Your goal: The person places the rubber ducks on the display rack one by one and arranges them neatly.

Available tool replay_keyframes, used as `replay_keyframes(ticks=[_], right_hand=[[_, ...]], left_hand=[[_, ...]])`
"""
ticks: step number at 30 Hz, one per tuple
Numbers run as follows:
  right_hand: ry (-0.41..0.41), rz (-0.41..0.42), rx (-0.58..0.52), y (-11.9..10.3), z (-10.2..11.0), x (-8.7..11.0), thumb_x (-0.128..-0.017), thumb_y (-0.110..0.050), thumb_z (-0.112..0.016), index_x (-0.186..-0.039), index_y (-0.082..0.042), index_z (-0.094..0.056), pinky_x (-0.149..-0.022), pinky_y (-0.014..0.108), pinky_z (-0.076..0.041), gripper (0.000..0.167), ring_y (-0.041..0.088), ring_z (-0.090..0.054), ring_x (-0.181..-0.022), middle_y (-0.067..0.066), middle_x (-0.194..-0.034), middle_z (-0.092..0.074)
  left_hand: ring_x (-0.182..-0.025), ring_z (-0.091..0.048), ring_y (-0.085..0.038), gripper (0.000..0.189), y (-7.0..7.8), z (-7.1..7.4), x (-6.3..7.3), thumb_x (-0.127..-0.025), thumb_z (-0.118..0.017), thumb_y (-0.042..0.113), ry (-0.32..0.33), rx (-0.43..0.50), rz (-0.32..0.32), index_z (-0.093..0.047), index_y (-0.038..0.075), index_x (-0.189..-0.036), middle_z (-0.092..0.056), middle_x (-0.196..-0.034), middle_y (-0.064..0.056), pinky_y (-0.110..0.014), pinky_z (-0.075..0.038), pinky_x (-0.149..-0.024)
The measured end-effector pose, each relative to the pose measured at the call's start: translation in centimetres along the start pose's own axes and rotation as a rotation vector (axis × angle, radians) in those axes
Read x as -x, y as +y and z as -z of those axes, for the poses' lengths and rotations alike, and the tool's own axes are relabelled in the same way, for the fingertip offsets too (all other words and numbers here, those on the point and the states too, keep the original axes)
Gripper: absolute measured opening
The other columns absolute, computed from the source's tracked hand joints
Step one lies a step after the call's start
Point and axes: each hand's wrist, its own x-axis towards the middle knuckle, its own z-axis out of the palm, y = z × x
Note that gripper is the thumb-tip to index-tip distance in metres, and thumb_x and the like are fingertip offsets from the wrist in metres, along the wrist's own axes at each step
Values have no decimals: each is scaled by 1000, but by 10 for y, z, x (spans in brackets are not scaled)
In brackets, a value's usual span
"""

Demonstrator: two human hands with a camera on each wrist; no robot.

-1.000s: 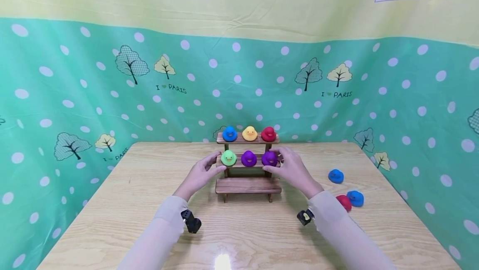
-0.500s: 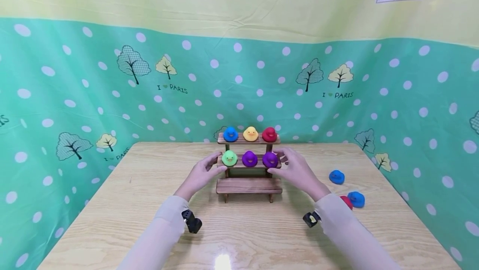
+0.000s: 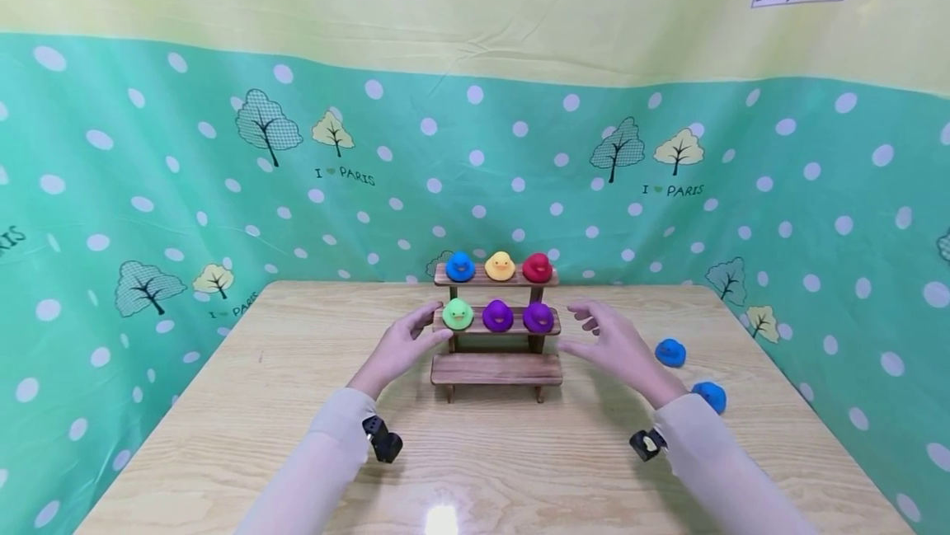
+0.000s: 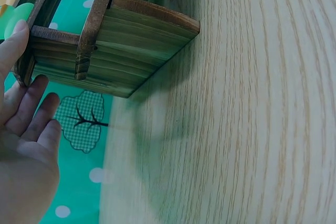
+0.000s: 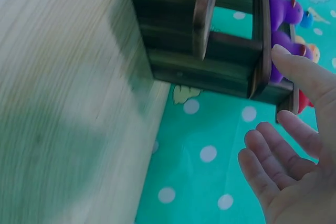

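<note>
A small three-tier wooden display stand (image 3: 496, 368) stands on the table. On its top shelf sit a blue duck (image 3: 460, 266), a yellow duck (image 3: 500, 265) and a red duck (image 3: 538, 268). The middle shelf bears a green duck (image 3: 458, 315) and two purple ducks (image 3: 498, 316); the lowest has nothing on it. My left hand (image 3: 401, 347) holds the middle shelf's left end, thumb at the front edge beside the green duck and fingertips at the back edge. To the right of the stand, my right hand (image 3: 619, 349) is apart from it, holding nothing, fingers loosely bent.
Two loose blue ducks lie on the right side of the wooden table (image 3: 297, 403), one (image 3: 671, 353) farther back and the other (image 3: 710, 396) close to my right sleeve (image 3: 731, 461). A green polka-dot cloth (image 3: 475, 164) hangs behind and at both sides.
My right hand has left the stand's right end and moved rightward. The right sleeve now covers the loose red duck. My left hand stays at the stand's left end.
</note>
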Motion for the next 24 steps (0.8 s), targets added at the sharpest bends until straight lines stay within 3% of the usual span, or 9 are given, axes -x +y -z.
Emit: replay_keyframes(ticks=[7,16,24], right_hand=[[-12,-54,22,23,16,11,-88,-40,-78,-139,-5,-55,-91,52,-54,66,36,-59,-111,15,-126,-61],[30,-104,91,61,37,25,-92,-31,-76,-137,1,-54,-92,56,-52,60,41,-57,-112,24,-126,-59],[63,-148,153,89,53,38,-94,-30,-73,-136,7,-52,-92,61,-49,60,47,-54,-114,30,-127,-57]], left_hand=[[-141,-37,-37,68,7,-2,2,-96,-71,24,-3,4,-11,-40,-3,-151,-41,-153,-22,-45,-27,-119],[-141,-38,-38,63,40,1,19,-97,-69,19,-10,-10,6,-42,-4,-149,-42,-152,-23,-44,-29,-118],[-140,-39,-38,63,42,-1,19,-97,-69,19,-6,-2,8,-42,-5,-149,-43,-150,-24,-46,-29,-118]])
